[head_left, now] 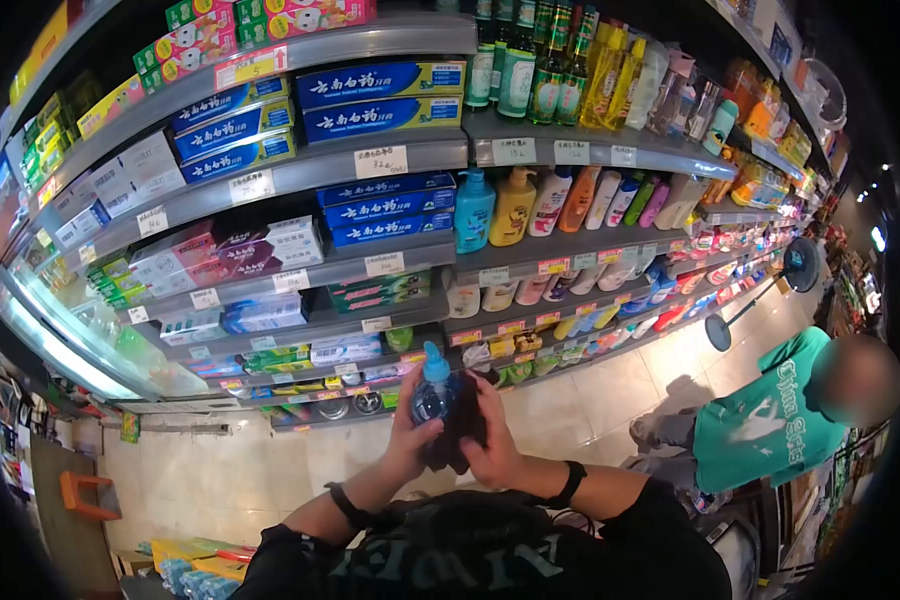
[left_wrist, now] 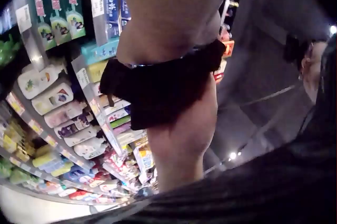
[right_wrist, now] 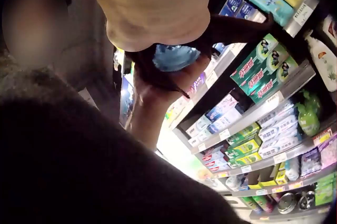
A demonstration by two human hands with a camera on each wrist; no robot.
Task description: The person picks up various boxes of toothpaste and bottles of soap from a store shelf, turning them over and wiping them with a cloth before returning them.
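In the head view, my left hand [head_left: 407,420] grips a small clear bottle with a light blue cap [head_left: 433,385] in front of my chest. My right hand [head_left: 492,440] holds a dark cloth [head_left: 462,425] wrapped against the bottle's right side. In the right wrist view the blue bottle [right_wrist: 176,58] shows between the cloth [right_wrist: 152,71] and my left hand's fingers [right_wrist: 158,95]. In the left wrist view the dark cloth [left_wrist: 158,92] hangs under my left palm, and the bottle is hidden there. Both wrists wear black bands.
Store shelves [head_left: 390,160] stand just ahead, stocked with toothpaste boxes [head_left: 380,85] and shampoo bottles [head_left: 515,205]. A person in a green shirt [head_left: 770,410] crouches in the aisle to my right. A standing fan [head_left: 798,265] is farther down, and an orange stool [head_left: 88,495] sits low left.
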